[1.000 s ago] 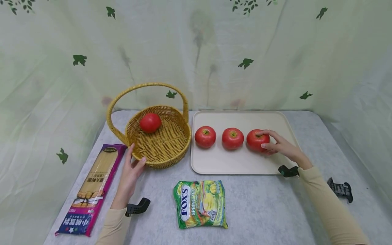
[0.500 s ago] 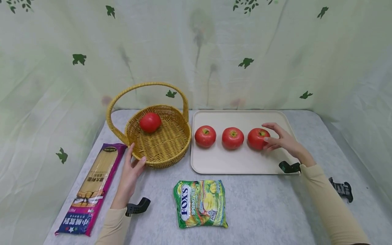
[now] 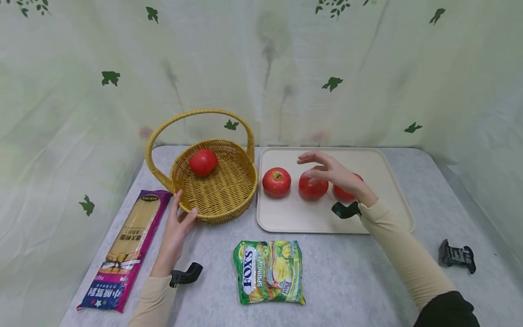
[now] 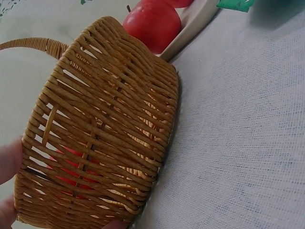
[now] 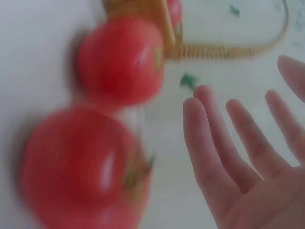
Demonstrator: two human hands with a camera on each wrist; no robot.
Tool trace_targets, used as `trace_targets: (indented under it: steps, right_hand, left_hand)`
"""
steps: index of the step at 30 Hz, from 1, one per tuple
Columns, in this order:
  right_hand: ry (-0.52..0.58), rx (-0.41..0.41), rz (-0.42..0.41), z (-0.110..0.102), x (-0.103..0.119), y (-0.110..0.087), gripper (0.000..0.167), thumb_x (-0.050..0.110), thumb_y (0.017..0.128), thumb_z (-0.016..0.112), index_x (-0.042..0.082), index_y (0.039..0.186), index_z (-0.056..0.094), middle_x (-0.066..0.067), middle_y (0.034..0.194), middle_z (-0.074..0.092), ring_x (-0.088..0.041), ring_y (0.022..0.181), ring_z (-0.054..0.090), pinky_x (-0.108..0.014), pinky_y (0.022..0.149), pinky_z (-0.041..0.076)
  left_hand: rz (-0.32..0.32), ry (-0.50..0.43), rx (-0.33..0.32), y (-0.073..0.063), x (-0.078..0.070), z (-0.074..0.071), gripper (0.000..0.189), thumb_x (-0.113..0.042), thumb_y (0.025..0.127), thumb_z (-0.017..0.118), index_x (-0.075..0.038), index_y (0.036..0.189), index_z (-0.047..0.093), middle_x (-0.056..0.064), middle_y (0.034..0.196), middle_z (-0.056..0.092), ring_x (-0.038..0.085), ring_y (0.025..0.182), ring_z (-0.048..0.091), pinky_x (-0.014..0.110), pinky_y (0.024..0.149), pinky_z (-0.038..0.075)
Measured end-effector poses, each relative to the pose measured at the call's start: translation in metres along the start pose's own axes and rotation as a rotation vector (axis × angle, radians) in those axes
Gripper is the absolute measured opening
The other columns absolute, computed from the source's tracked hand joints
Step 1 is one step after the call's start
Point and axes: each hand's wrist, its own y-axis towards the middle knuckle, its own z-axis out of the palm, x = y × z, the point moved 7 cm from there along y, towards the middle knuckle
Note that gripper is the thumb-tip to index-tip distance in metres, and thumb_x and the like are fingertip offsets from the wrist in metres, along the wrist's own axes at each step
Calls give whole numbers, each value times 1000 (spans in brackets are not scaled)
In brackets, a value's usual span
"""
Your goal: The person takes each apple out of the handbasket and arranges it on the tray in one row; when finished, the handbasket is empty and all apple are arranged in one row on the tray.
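Note:
My right hand hovers over the cream tray with its fingers extended, partly covering the middle red apple and the right apple. The right wrist view shows the fingers spread, holding nothing, beside two blurred apples. A third apple sits at the tray's left. My left hand touches the near-left side of the yellow wicker basket, thumb and forefinger apart at the rim. One red apple lies inside the basket. Part of the left fingers is out of the left wrist view.
A long pack of pasta lies left of the basket. A green FOX'S candy bag lies at the front middle of the table. A small black object lies at the right. A patterned cloth hangs behind.
My right hand has let go of the rightmost apple, lifted and moved left until it is above the middle apple. The left hand stays at the basket; the view shifts slightly.

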Motion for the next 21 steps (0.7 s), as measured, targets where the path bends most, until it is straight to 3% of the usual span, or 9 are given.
trace_targets:
  steps: [7,11,17,21]
  right_hand:
    - [15,142,-110,59,34,64,47,10,94,60,1,137,43,-13,136,47,-36,117,52,-51,91,48]
    - [-1,198,-149,91,53,100,44,11,95,59,3,136,44,-11,134,48,-32,113,55,-45,86,51]
    - [-12,212,-114,133,66,151,45,15,95,59,8,137,45,-13,135,47,-25,109,56,-37,79,53]
    - [-54,204,-97,157,68,173,52,15,94,60,6,141,40,-18,143,39,-29,115,51,-39,80,53]
  left_hand:
    - [1,-2,-4,1,2,-1,74,-17,100,51,-24,155,2,2,158,-6,34,139,19,51,109,26]
    - [4,-1,-1,1,2,-1,74,-17,100,51,-24,155,2,2,158,-6,34,139,17,51,109,25]
    - [7,1,-8,0,1,-2,73,-18,100,52,-24,155,3,5,158,-5,34,139,18,51,109,26]
    - [3,3,-6,-2,1,-1,73,-17,101,51,-24,155,3,5,158,-5,34,139,18,50,109,26]
